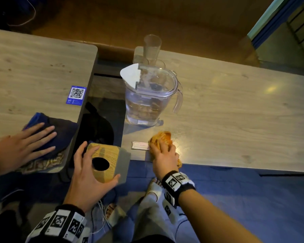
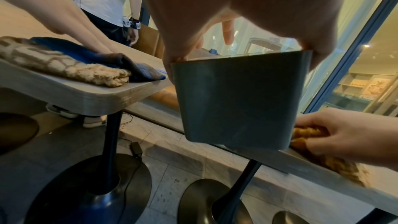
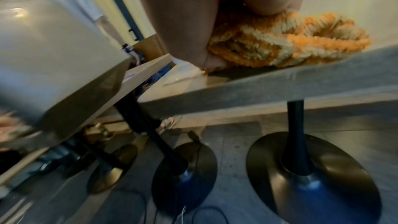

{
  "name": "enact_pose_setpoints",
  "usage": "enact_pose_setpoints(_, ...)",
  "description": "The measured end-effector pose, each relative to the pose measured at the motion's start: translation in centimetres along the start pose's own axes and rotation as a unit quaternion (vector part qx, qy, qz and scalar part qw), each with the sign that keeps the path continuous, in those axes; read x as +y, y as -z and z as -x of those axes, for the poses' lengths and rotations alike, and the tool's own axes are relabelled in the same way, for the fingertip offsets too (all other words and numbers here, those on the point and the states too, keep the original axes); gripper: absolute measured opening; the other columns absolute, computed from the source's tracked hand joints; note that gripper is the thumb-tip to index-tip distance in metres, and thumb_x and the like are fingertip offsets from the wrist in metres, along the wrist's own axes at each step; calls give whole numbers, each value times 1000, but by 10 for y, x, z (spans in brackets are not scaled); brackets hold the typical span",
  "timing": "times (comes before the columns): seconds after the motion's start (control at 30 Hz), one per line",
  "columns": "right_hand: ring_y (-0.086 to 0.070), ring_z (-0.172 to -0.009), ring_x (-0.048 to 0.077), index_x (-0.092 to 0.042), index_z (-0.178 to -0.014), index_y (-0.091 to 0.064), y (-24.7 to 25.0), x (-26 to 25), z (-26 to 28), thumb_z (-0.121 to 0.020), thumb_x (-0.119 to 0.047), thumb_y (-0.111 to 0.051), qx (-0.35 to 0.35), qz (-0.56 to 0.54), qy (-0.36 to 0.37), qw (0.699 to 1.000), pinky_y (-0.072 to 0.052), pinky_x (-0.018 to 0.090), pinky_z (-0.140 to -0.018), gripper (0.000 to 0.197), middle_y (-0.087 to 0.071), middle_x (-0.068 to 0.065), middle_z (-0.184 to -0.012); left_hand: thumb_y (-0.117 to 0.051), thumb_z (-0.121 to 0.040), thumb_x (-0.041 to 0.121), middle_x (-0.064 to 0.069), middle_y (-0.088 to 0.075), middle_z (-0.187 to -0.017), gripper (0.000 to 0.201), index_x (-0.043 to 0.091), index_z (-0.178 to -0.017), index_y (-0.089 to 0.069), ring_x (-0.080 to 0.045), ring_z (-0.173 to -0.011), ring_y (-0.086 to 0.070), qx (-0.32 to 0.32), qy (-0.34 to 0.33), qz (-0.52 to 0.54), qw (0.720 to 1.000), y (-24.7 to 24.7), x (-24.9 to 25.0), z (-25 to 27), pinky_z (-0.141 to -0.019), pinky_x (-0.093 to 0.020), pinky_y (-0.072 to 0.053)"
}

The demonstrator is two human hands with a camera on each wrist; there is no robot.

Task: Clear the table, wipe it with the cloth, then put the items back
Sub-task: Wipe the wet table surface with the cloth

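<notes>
**Wiping the near edge, box held clear**

You are in the wiping step. Your right hand [image 1: 163,155] presses the fluffy orange-and-cream cloth [image 1: 162,137] onto the pale wood-grain tabletop [image 1: 235,120] at its near edge, fingers [image 1: 154,146] curled over the bunched fabric. Your left hand [image 1: 89,176] holds the grey square box with a wooden top and round hole [image 1: 107,160] off the tabletop, fingers clamped round its sides; nothing shows in the dark hole. The clear plastic jug with a white lid [image 1: 147,95] looks to hold some water, though glare makes that uncertain, and the stacked clear glasses [image 1: 152,48] behind it appear empty. Both stand where you must wipe, so next move them aside or wipe round them
</notes>
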State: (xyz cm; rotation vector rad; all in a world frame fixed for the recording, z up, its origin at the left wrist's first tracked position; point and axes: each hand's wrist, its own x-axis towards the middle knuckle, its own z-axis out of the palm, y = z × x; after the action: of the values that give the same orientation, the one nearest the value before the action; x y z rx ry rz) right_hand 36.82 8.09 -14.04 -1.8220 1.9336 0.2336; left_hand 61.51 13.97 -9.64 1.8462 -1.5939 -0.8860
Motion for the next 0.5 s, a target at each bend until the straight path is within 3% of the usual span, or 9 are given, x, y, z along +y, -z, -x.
enact_pose_setpoints(0.07, -21, -135, 45, -39, -146, -27, -15, 2, 20, -82, -9, -60, -9, -4, 20, 1000, -34, 59, -103, 78, -14, 1, -158, -98, -55, 21, 14, -12, -160, 102, 30, -140, -42, -17, -144, -29, 4, -3, 5, 1000, 2, 0, 1, -110, -35, -32)
enact_pose_setpoints(0.1, -33, -130, 43, -38, -141, -36, -20, 4, 27, -79, -10, -61, -4, -10, 60, 998, -40, 56, -98, 73, -26, 0, -152, -98, -56, 22, 15, -12, -160, 101, 30, -139, -42, -17, -145, -29, 4, -1, 6, 1000, 3, 0, 1, -110, -35, -32)
enact_pose_setpoints(0.17, -54, -111, 32, -32, -125, -57, -21, 7, 40, -75, -17, -58, 43, -66, 142, 987, -45, 40, -89, 52, -51, -4, -133, -98, -56, 23, 16, -12, -159, 99, 31, -138, -43, -17, -145, -29, 2, 4, 5, 1000, 4, 0, 0, -110, -34, -31)
enact_pose_setpoints(0.27, -54, -103, 19, -30, -123, -61, 7, -8, 44, -78, -26, -50, 126, -211, 145, 958, -44, 27, -90, 47, -60, -6, -122, -98, -56, 24, 15, -13, -159, 99, 29, -139, -43, -19, -145, -27, 6, 4, 0, 1000, 6, -4, 0, -110, -35, -31)
enact_pose_setpoints(0.33, -47, -109, 21, -29, -134, -52, 19, -26, 22, -82, -20, -57, 166, -208, 139, 954, -42, 30, -95, 54, -52, -2, -132, -98, -56, 24, 14, -13, -159, 99, 28, -139, -43, -21, -146, -26, 8, 5, -13, 1000, 7, -8, 1, -111, -38, -32)
enact_pose_setpoints(0.37, -44, -114, 24, -28, -140, -47, 22, -37, 8, -84, -15, -60, 151, -180, 141, 962, -42, 33, -97, 58, -46, 0, -139, -98, -56, 24, 13, -13, -159, 99, 28, -139, -43, -22, -146, -26, 7, 7, -21, 1000, 8, -11, 1, -111, -40, -32)
enact_pose_setpoints(0.43, -36, -126, 32, -27, -145, -40, 22, -64, -16, -86, -12, -62, 73, -76, 156, 982, -42, 44, -102, 64, -35, 4, -149, -98, -56, 24, 11, -13, -159, 99, 27, -139, -43, -24, -147, -25, 7, 12, -32, 999, 10, -15, 4, -113, -44, -33)
enact_pose_setpoints(0.5, -25, -134, 41, -28, -144, -40, 16, -82, -26, -88, -12, -61, 9, 50, 175, 983, -39, 55, -100, 63, -29, 5, -152, -98, -56, 24, 9, -13, -160, 99, 26, -139, -42, -25, -147, -24, 4, 16, -40, 999, 12, -19, 7, -114, -46, -33)
